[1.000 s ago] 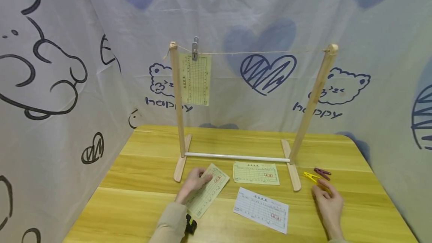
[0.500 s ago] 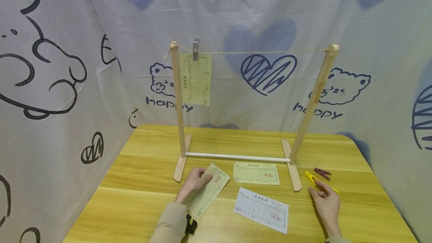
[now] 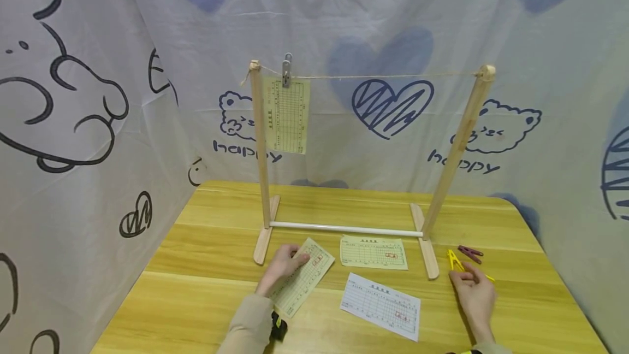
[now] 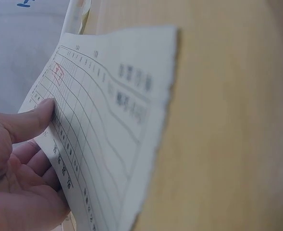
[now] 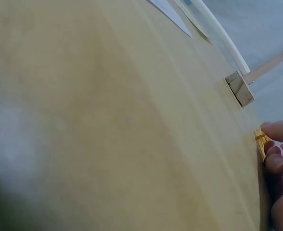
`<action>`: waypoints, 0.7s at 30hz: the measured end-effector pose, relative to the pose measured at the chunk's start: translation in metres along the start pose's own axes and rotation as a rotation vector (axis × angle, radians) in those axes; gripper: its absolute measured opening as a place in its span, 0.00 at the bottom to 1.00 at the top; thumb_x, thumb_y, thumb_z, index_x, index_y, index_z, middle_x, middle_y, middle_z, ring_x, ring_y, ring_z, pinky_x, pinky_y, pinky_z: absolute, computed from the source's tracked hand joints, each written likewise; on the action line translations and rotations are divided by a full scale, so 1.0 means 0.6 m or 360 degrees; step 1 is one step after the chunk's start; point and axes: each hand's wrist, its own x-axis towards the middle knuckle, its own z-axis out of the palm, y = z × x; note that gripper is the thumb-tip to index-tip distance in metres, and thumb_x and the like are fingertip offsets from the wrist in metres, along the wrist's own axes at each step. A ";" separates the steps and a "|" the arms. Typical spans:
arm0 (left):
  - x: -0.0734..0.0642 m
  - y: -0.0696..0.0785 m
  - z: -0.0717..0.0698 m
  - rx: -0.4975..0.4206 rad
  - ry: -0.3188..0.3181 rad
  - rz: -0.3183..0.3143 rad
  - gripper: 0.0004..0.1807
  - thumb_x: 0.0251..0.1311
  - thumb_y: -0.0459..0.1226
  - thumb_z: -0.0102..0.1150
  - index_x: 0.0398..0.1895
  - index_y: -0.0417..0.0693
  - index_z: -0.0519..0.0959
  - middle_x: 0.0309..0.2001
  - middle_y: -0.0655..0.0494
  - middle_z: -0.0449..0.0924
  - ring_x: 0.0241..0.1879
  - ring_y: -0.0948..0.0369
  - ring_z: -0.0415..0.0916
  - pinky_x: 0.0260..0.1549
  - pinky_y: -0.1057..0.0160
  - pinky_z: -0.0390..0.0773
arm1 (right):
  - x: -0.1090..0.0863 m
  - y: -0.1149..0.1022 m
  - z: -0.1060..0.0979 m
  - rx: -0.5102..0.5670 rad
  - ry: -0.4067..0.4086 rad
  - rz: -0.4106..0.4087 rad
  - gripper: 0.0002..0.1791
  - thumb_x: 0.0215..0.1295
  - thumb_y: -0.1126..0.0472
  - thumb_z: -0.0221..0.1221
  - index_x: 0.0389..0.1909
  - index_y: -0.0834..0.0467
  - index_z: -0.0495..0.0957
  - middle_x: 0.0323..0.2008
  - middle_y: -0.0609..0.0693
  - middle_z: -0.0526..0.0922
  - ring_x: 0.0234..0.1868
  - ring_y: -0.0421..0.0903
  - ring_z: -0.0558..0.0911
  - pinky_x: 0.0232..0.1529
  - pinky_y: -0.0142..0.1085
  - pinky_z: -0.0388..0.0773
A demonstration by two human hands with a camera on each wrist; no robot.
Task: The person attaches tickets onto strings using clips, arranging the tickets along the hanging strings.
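Note:
My left hand [image 3: 282, 267] holds a pale yellow-green printed slip [image 3: 306, 283] tilted over the table, thumb on its face and fingers behind it in the left wrist view. At the right, my right hand [image 3: 475, 295] pinches a yellow clothespin [image 3: 454, 260] between thumb and fingertips, low at the tabletop; a thin yellow tip sticks out beyond the fingers. Just behind it lies a maroon clothespin [image 3: 470, 254]. A second yellow-green slip [image 3: 373, 252] and a white slip [image 3: 380, 307] lie flat between the hands.
A wooden stand with two posts [image 3: 454, 152] and a white crossbar [image 3: 344, 228] carries a string [image 3: 383, 77]. From the string's left end hangs another yellow-green slip [image 3: 290, 119] under a metal clip [image 3: 286, 72]. A patterned cloth [image 3: 314, 21] encloses the table [image 3: 196, 266].
My right fingers have shifted slightly on the yellow clothespin, which has turned and now points more toward the back. The left hand and its slip have stayed still.

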 end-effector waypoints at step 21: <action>0.000 0.002 0.002 -0.0005 0.0008 -0.0025 0.11 0.70 0.34 0.59 0.41 0.32 0.82 0.30 0.46 0.82 0.25 0.63 0.73 0.23 0.69 0.72 | -0.001 -0.005 -0.014 -0.0268 -0.0190 -0.0029 0.24 0.55 0.60 0.69 0.51 0.70 0.82 0.27 0.51 0.81 0.25 0.35 0.71 0.26 0.27 0.67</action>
